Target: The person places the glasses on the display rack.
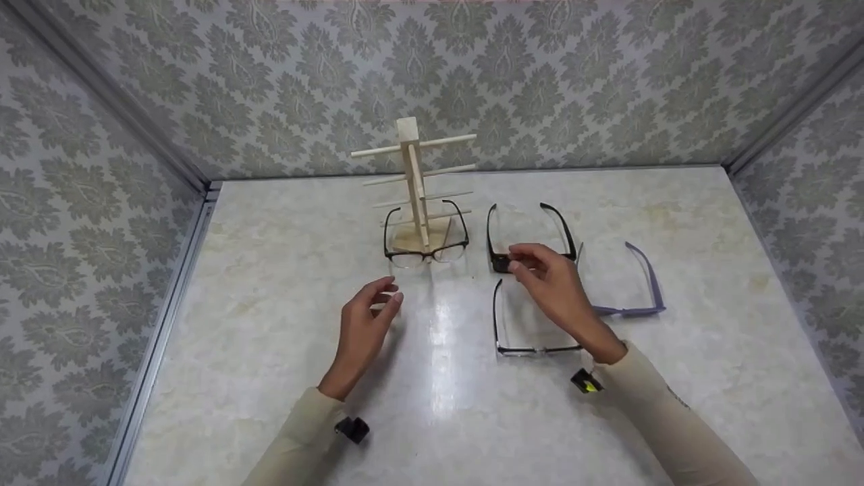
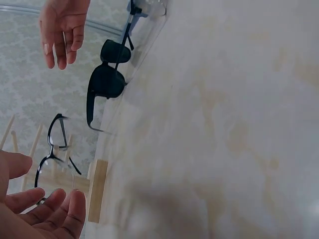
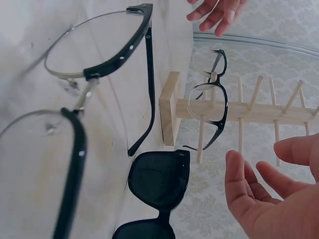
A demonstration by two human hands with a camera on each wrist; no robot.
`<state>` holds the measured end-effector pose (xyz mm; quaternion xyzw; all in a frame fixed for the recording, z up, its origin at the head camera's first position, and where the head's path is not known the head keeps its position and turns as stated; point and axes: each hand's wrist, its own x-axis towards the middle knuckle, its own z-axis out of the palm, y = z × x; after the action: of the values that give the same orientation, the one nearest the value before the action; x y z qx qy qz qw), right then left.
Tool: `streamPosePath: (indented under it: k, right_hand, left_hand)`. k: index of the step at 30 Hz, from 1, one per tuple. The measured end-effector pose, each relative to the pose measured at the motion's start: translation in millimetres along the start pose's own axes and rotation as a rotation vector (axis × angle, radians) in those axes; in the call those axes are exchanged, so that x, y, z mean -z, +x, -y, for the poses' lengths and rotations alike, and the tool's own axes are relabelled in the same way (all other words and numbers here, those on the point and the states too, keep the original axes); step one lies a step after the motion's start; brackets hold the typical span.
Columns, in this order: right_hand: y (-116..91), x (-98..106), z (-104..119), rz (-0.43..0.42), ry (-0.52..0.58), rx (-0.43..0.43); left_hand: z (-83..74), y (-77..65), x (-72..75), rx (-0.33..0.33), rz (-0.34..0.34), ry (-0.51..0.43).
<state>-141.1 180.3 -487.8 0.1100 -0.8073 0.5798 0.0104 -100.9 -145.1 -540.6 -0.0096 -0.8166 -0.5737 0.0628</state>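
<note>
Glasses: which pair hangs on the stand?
The half-rim pair on the lowest pegs; the sunglasses, purple pair and nearest pair rest on the table.

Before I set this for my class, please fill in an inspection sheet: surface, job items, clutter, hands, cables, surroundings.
Surface: pale mottled table
Job items: upright rack with hung glasses low on it; sunglasses, clear pair and purple pair on the table, arms unfolded
Clutter: nothing seen
Hands: left hand empty, before the rack; right hand empty, near the sunglasses
Cables: nothing seen
Surroundings: patterned walls behind and either side
</note>
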Motion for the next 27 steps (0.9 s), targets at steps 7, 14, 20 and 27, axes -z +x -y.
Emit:
streamPosePath:
  k: [7,14,20,27]
  right_hand:
    - [-19,13,-8,-0.032,-0.018,-0.016]
    - [-42,27,-20,-0.064,-0.006,-0.048]
    - [-59,33,-30,-0.084,0.018,-0.103]
    - [-79,43,-39,-0.1,0.018,-0.097]
  left_hand:
    - [-2.5,-10.9,-18.3,-0.031,0.069,-0.019]
    - [-1.6,-20.3,-37.0,-0.059,0.14,-0.044]
    - [0.6,-25.3,-47.6,-0.074,0.161,-0.058]
    - [-5.5,-30.6,-60.1,-0.048,0.204,-0.072]
